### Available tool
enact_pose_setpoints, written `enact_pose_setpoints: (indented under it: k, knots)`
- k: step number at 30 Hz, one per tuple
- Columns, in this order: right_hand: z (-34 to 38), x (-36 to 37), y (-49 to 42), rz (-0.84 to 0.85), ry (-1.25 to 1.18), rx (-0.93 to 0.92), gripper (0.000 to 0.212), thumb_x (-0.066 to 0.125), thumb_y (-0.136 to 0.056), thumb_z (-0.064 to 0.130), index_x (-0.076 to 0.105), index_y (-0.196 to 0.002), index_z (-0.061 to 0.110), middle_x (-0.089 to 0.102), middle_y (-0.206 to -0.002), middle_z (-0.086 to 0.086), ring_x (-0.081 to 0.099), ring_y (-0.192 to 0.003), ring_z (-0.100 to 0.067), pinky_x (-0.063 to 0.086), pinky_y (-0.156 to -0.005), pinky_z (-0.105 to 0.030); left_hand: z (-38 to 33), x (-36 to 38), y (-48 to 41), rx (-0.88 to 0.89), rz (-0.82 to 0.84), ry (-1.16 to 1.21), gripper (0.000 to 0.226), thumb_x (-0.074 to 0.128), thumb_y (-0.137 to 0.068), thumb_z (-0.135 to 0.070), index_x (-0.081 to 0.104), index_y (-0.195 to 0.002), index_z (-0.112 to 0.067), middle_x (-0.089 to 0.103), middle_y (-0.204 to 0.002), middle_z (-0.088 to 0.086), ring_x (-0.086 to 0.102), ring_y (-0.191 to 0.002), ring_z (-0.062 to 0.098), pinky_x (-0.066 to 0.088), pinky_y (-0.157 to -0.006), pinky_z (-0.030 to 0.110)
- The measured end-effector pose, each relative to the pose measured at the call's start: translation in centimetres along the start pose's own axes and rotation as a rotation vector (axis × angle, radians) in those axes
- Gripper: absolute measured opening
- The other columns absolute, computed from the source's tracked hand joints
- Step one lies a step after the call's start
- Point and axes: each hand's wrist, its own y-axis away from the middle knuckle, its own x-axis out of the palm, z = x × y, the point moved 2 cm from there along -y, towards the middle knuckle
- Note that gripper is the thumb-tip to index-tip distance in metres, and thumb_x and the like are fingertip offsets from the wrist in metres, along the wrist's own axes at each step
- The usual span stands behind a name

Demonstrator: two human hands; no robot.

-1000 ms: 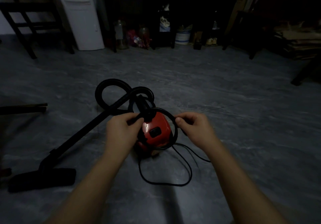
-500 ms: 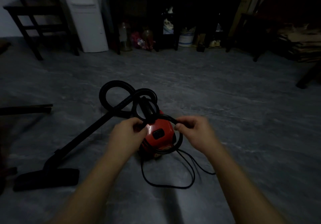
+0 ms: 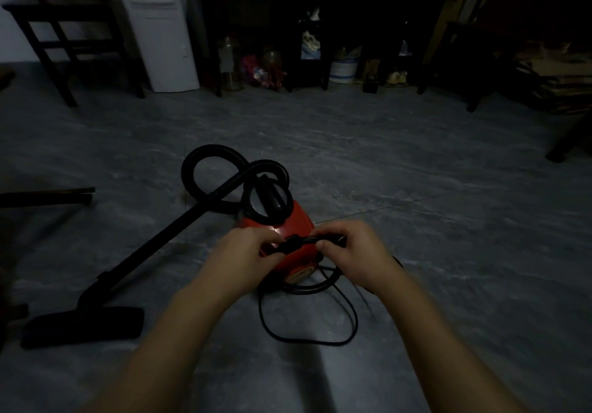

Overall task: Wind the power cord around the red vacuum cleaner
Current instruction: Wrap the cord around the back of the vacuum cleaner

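The red vacuum cleaner [image 3: 296, 224] sits on the grey floor in the middle of the view, its black hose [image 3: 205, 153] looping behind it. My left hand [image 3: 243, 252] and my right hand [image 3: 355, 249] meet just above its near side. Both pinch a bundled stretch of the black power cord [image 3: 304, 241] held level between them. Slack cord hangs down under my right hand and lies in a loop on the floor [image 3: 349, 332] in front of the vacuum.
The black wand [image 3: 166, 236] runs left to the floor nozzle [image 3: 83, 326]. A dark chair [image 3: 67, 28] and a white appliance [image 3: 160, 28] stand at the back left. Dark furniture with jars and a bucket [image 3: 342, 71] lines the back wall. Stacked boards [image 3: 554, 76] lie right.
My hands have pulled back from around the vacuum's top toward me and come close together. The cord, spread in a wide loop before, is now gathered into a short bundle between them.
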Motion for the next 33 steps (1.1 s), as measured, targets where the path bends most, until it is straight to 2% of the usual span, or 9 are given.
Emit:
enact_pose_setpoints:
  k: [4, 7, 11, 15, 20, 24, 27, 30, 33]
  knots:
    - [-0.3, -0.1, -0.3, -0.02, -0.043, 0.005, 0.019, 0.068, -0.09, 0.015, 0.076, -0.102, 0.026, 0.075, -0.102, 0.011, 0.067, -0.101, -0.003, 0.055, -0.096, -0.036, 0.2, 0.2, -0.2, -0.016, 0.019, 0.016, 0.009, 0.074, -0.081, -0.031, 0.074, -0.089, -0.028, 0.064, -0.071, -0.015, 0.065, -0.077, 0.007, 0.05, -0.069, 0.026]
    - [-0.4, -0.1, -0.5, -0.04, -0.079, 0.009, 0.019, 0.069, -0.089, 0.014, 0.077, -0.1, 0.027, 0.075, -0.1, 0.011, 0.068, -0.101, -0.005, 0.055, -0.095, -0.04, 0.1, 0.2, -0.3, -0.013, 0.043, 0.054, 0.005, 0.075, -0.08, -0.03, 0.072, -0.083, -0.031, 0.066, -0.073, -0.015, 0.065, -0.075, 0.002, 0.051, -0.069, 0.024]
    - [-0.5, -0.2, -0.5, -0.024, -0.105, -0.007, 0.02, 0.069, -0.089, 0.012, 0.077, -0.101, 0.025, 0.076, -0.1, 0.009, 0.069, -0.1, -0.006, 0.056, -0.095, -0.039, 0.0, 0.2, -0.3, -0.015, 0.076, 0.094, 0.014, 0.078, -0.078, -0.028, 0.067, -0.074, -0.037, 0.067, -0.071, -0.017, 0.063, -0.07, -0.005, 0.043, -0.062, 0.015]
    - [-0.4, -0.7, -0.5, -0.051, -0.142, -0.02, 0.02, 0.07, -0.088, 0.012, 0.077, -0.097, 0.028, 0.075, -0.096, 0.011, 0.069, -0.094, 0.0, 0.057, -0.088, -0.025, 0.0, 0.3, -0.5, -0.025, 0.01, 0.09, 0.011, 0.078, -0.077, -0.033, 0.069, -0.075, -0.039, 0.067, -0.071, -0.018, 0.063, -0.069, -0.002, 0.049, -0.065, 0.024]
    - [-0.3, -1.4, -0.5, -0.106, -0.197, -0.047, 0.023, 0.069, -0.09, 0.015, 0.074, -0.09, 0.037, 0.073, -0.087, 0.017, 0.067, -0.088, 0.004, 0.052, -0.076, -0.012, 0.1, 0.1, -0.5, -0.013, -0.113, 0.081, 0.018, 0.074, -0.081, -0.035, 0.075, -0.099, -0.036, 0.073, -0.085, -0.018, 0.066, -0.078, 0.0, 0.057, -0.076, 0.031]
    - [-0.7, -2.3, -0.6, -0.184, -0.26, -0.05, 0.028, 0.066, -0.092, 0.012, 0.071, -0.088, 0.04, 0.074, -0.088, 0.018, 0.068, -0.089, 0.003, 0.053, -0.079, -0.013, 0.4, -0.5, -0.6, -0.066, -0.239, 0.22, 0.019, 0.078, -0.079, -0.027, 0.077, -0.098, -0.027, 0.074, -0.086, -0.014, 0.069, -0.08, 0.006, 0.058, -0.082, 0.038]
    - [-1.1, -2.4, -0.7, -0.206, -0.261, -0.029, 0.033, 0.064, -0.094, 0.012, 0.069, -0.086, 0.044, 0.073, -0.084, 0.026, 0.067, -0.088, 0.006, 0.052, -0.08, -0.013, 0.7, -0.6, -0.7, -0.131, -0.273, 0.331, 0.017, 0.08, -0.078, -0.023, 0.077, -0.093, -0.029, 0.071, -0.077, -0.021, 0.068, -0.073, 0.002, 0.06, -0.079, 0.04]
    - [-1.2, -2.1, -0.9, -0.215, -0.28, -0.029, 0.032, 0.065, -0.093, 0.011, 0.069, -0.086, 0.043, 0.073, -0.086, 0.02, 0.069, -0.091, 0.001, 0.054, -0.085, -0.02, 0.8, -0.5, -0.6, -0.153, -0.284, 0.417, 0.015, 0.08, -0.077, -0.02, 0.077, -0.087, -0.032, 0.07, -0.071, -0.022, 0.068, -0.068, 0.0, 0.062, -0.075, 0.042]
    - [-0.8, -1.8, -0.9, -0.218, -0.341, -0.062, 0.032, 0.066, -0.091, 0.007, 0.071, -0.086, 0.038, 0.074, -0.081, 0.023, 0.07, -0.084, 0.006, 0.052, -0.074, -0.009, 0.9, -0.4, -0.5, -0.179, -0.289, 0.477, 0.025, 0.079, -0.078, -0.02, 0.074, -0.077, -0.044, 0.072, -0.07, -0.021, 0.07, -0.068, -0.001, 0.062, -0.075, 0.04]
